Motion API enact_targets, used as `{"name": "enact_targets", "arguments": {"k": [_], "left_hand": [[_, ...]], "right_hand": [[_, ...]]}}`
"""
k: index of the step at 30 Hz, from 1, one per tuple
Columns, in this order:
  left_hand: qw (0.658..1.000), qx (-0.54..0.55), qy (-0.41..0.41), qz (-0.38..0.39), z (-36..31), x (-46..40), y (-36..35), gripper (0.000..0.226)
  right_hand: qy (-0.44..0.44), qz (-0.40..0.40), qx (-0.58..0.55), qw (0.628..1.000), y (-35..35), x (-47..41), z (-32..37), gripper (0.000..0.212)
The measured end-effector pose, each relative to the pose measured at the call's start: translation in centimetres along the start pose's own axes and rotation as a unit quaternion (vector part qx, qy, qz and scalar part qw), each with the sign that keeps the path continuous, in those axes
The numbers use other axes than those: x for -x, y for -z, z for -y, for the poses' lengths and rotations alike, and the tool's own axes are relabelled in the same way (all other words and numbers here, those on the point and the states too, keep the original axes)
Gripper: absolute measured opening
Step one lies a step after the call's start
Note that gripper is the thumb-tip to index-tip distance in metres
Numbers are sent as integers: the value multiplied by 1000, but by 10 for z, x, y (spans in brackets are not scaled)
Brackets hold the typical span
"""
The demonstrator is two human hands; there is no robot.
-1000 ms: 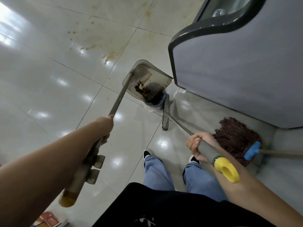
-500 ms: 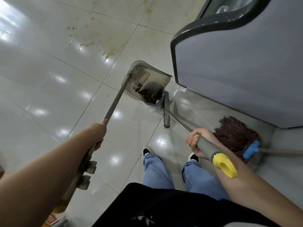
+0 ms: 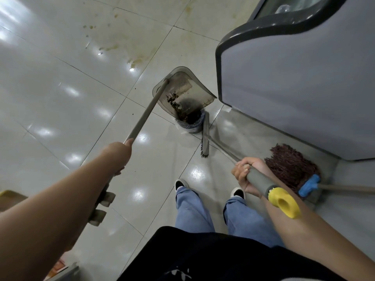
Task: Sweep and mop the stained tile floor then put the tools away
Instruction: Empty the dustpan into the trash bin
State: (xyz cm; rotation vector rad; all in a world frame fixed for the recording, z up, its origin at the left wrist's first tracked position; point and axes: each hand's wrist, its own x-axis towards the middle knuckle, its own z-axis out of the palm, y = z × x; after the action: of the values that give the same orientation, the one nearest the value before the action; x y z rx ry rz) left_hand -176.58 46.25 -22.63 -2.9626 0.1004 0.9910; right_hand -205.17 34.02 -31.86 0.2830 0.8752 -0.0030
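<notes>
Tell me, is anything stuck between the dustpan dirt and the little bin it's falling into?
Nothing visible is. The dustpan is tipped with its lip right over the small bin, and the dirt is sliding down into it. The broom head rests beside the bin, not across its opening.

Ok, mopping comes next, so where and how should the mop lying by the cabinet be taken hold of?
Grip the mop by its wooden handle, a little past the blue clamp, coming from above. The handle lies flat, running right; the stringy head offers no firm hold.
</notes>
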Motion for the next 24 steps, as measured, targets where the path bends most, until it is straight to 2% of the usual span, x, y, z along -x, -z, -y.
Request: {"name": "enact_targets", "arguments": {"k": [3, 6, 8, 12, 24], "left_hand": [[999, -40, -22, -9, 5, -1, -3, 65], [995, -89, -38, -14, 20, -2, -7, 66], [995, -88, -39, -8, 25, -2, -8, 65], [998, -54, -32, -8, 33, -3, -6, 62], [997, 62, -38, -25, 28, -5, 12, 64]], "right_hand": [[-1, 18, -20, 1000, 0, -2, -2, 40], [7, -8, -14, 1000, 2, -4, -5, 17], [2, -13, -15, 1000, 3, -4, -6, 16], [-10, -19, 4, 1000, 4, -5, -6, 26], [-27, -38, 32, 998, 1, -4, -7, 31]]}}
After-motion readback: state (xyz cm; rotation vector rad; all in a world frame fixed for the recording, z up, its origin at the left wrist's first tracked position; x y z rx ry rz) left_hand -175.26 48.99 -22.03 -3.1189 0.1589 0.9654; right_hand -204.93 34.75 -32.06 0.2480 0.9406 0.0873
